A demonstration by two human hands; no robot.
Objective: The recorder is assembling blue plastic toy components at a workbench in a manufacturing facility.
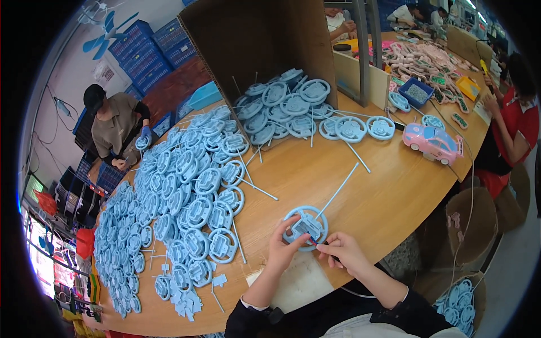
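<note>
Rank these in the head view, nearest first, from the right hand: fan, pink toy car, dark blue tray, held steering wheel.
1. Steering wheel, just left of the right hand.
2. Pink toy car, ahead and right.
3. Dark blue tray, beyond the car.
4. Fan, far upper left.

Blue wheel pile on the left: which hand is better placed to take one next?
Probably the left hand: it is nearer the pile, though it grips a blue steering wheel. The right hand is farther, holding a slim dark object.
</note>
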